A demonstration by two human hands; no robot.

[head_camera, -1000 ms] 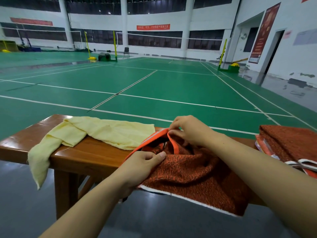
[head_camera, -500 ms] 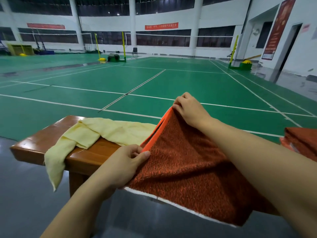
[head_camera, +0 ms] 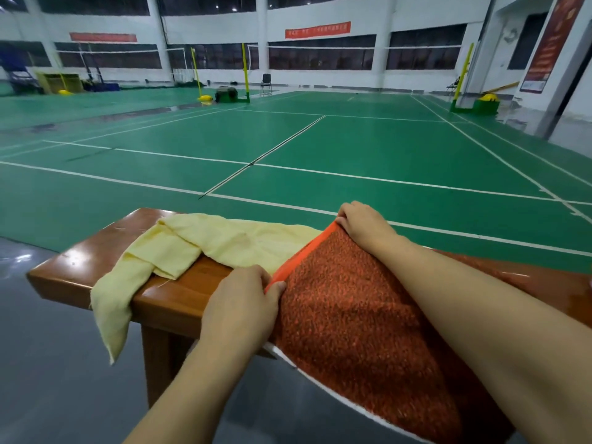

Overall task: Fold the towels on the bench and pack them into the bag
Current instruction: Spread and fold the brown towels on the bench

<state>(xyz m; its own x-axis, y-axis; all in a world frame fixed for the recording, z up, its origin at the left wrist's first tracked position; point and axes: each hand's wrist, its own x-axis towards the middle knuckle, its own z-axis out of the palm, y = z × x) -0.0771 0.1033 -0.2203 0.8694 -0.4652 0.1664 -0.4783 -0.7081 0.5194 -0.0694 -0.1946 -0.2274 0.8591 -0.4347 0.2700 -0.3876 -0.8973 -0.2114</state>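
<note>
An indoor badminton hall with green courts (head_camera: 320, 145), white boundary lines and yellow net posts stretches behind a glossy brown wooden bench (head_camera: 173, 294) that stands on a grey floor at the court's edge. At the left of the bench, a pale yellow towel (head_camera: 179, 248) lies crumpled across the seat, one end hanging down over the near edge beside the bench leg. Just right of it, the person's left hand (head_camera: 240, 307) pinches the near corner of an orange-red towel (head_camera: 358, 318) along its bright orange border, thumb and fingers curled onto the hem. The towel is spread over the bench seat with its textured face up, its left edge overlapping the yellow towel and its white-trimmed near edge drooping off the front of the bench. Farther right and at the far side of the seat, the right hand (head_camera: 365, 224) grips the towel's far corner, fingers curled over the orange hem.
</note>
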